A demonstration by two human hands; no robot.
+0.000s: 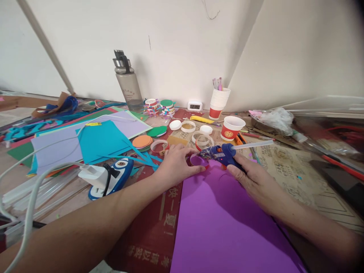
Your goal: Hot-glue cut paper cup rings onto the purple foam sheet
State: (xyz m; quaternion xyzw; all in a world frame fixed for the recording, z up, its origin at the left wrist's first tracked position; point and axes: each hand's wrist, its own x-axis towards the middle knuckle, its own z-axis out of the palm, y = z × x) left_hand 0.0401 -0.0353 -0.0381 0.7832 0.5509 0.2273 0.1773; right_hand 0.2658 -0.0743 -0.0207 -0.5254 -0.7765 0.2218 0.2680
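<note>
Purple foam sheet (227, 223) is lying nearest us, flat on the red cardboard (155, 231). At its far edge our right hand (250, 178) is gripping the blue glue gun (220, 152), fingers clamped round its handle. We are seeing the gun's long axis running roughly left-right: nozzle pointing left, clear glue stick (254, 144) sticking out the back to the right. Our left hand (178, 165) is pressing fingers and thumb against a small purple ring (198, 160), pinched shut on it, right at the nozzle tip. Left of that, a blue-white punch (113, 178) and white cables (34, 182) are lying. Farther back are teal paper (99, 142), tape rings (203, 139), a red-white cup (231, 128), a stacked cups pile (218, 102), and a grey bottle (128, 83) by the wall.
</note>
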